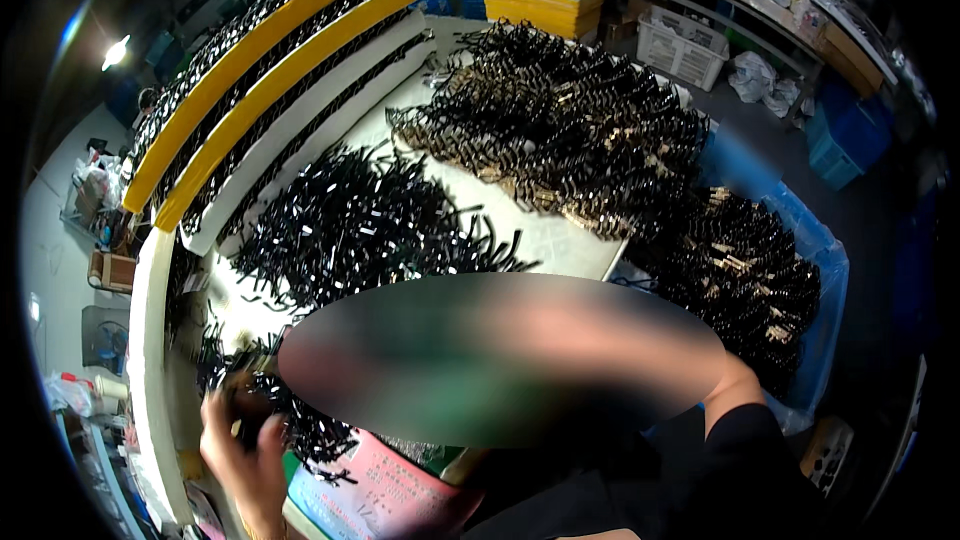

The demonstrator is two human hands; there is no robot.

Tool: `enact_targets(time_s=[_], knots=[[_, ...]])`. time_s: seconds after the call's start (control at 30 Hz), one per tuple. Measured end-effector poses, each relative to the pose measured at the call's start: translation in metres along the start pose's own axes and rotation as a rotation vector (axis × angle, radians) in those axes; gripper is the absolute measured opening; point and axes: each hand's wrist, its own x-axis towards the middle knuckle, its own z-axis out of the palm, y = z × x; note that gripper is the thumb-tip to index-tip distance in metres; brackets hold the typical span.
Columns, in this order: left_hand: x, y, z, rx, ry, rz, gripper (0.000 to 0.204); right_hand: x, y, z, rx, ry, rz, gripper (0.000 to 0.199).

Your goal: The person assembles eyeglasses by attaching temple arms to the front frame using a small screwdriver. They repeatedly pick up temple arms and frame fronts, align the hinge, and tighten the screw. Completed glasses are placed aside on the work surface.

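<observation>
While the left hand [243, 445] grips what seems a bundle of black eyeglass frames [300, 420] at lower left, the right hand is blurred beyond telling.

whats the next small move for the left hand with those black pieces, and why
Probably lift the left hand a little, drawing its bunch of black pieces free of the table edge. The hand is blurred with motion at the near left edge of the white table, on a small clump apart from the big black pile. The right hand is hidden behind a blurred patch.
</observation>
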Motion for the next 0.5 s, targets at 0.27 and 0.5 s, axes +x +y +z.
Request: enact_targets(time_s=[0.27, 0.5], knots=[[0.299, 0.008, 0.265, 0.442, 0.062, 0.649, 0.046, -0.068, 0.055, -0.060, 0.073, 0.320, 0.637, 0.010], [0.406, -0.026, 0.377, 0.404, -0.445, 0.182, 0.064, -0.143, 0.027, -0.044, 0.012, 0.264, 0.876, 0.007]])
